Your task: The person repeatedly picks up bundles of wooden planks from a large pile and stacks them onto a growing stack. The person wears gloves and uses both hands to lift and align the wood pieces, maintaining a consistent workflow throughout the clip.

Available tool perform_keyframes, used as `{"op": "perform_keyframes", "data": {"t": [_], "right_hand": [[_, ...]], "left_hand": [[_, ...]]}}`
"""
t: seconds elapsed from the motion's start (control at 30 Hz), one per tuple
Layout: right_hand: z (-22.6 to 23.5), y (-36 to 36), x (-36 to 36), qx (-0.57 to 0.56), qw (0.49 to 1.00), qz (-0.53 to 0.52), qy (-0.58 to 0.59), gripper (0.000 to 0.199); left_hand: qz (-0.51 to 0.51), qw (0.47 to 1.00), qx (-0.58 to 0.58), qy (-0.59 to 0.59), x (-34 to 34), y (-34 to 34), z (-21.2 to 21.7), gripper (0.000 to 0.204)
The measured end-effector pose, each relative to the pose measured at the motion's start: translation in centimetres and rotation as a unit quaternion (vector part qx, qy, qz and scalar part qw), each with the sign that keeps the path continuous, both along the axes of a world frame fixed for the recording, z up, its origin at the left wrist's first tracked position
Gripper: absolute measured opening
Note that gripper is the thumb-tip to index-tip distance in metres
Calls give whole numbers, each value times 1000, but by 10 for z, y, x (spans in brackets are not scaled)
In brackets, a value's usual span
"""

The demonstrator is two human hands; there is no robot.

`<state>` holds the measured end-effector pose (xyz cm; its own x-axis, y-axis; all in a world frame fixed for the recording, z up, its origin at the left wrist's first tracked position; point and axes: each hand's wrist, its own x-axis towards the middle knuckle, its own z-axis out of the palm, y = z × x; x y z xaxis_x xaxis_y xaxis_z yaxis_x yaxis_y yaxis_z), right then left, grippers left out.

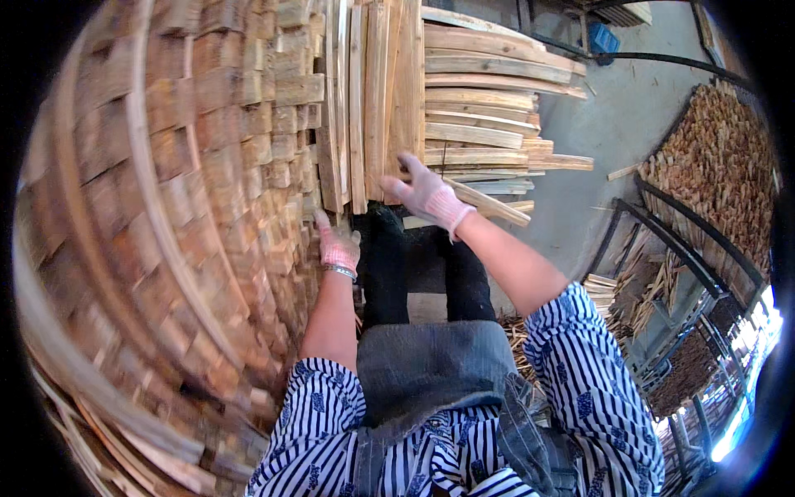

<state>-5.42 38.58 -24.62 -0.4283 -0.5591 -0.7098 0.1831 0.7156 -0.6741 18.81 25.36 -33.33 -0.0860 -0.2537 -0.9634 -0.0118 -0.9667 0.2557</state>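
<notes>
Both gloved hands are up on the wood: left hand [338,246] lies flat against the stacked block wall [207,166], probably for balance, while right hand [426,195], fingers spread and holding nothing, presses the upright slats [373,99] leaning there.

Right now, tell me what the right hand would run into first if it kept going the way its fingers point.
Most likely the upright wooden slats leaning ahead of it: the right hand points up the picture at their lower ends and seems close to touching them. Depth is hard to judge in this fisheye view.
</notes>
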Motion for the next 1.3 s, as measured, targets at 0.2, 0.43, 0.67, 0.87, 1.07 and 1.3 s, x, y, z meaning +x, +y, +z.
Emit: {"op": "perform_keyframes", "data": {"t": [0.2, 0.43, 0.67, 0.87, 1.07, 1.3], "right_hand": [[-50, -93, -39, 40, 997, -27, 54, 126], [-80, -106, 10, 55, 982, -149, 101, 122], [-97, -31, -67, -29, 988, -115, -101, 112], [-100, -54, -31, -130, 940, -245, -200, 80], [-104, -48, -30, -47, 977, -159, -135, 111], [-116, -22, -35, -110, 962, -190, -165, 112]], "left_hand": [[-240, 941, -173, -163, -14, 15, -17, 104], [-274, 914, -297, -28, -42, 75, -25, 47], [-555, 774, -301, -55, -91, 61, 15, 75], [-557, 612, -504, -247, -148, -27, -46, 83], [-486, 769, -380, -165, -162, -8, -44, 76], [-428, 840, -330, -54, -182, -1, -15, 80]]}}
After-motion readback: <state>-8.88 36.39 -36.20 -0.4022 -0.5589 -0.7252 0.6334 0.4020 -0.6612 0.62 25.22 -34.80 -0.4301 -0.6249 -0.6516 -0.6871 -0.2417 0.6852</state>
